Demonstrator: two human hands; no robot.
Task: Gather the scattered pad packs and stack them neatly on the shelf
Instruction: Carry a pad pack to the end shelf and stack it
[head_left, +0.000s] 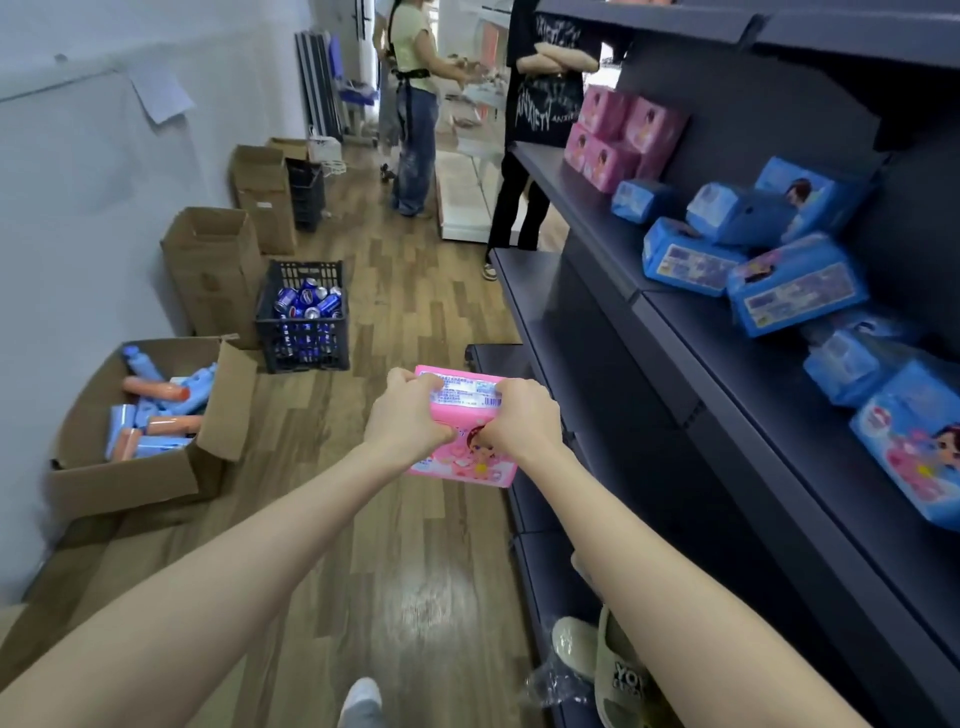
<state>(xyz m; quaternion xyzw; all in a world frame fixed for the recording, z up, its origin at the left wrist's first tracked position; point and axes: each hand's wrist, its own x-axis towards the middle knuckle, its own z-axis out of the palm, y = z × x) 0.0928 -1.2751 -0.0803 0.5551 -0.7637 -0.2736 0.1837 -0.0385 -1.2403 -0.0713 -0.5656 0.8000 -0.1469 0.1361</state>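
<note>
I hold one pink pad pack (467, 467) out in front of me over the floor, left of the dark shelf unit (691, 353). My left hand (408, 415) grips its left end and my right hand (519, 418) grips its right end. On the middle shelf, several blue pad packs (795, 291) lie scattered and tilted, some leaning on each other. Further back on that shelf, pink pad packs (621, 137) stand stacked in a neat block. Another blue and pink pack (914, 447) lies at the near right.
Two people (415, 104) stand at the far end of the aisle. Along the left wall sit cardboard boxes (130, 467), one holding bottles, and a black crate of blue cans (304, 317). Slippers (613, 670) lie on the lowest shelf. The floor is wood planking.
</note>
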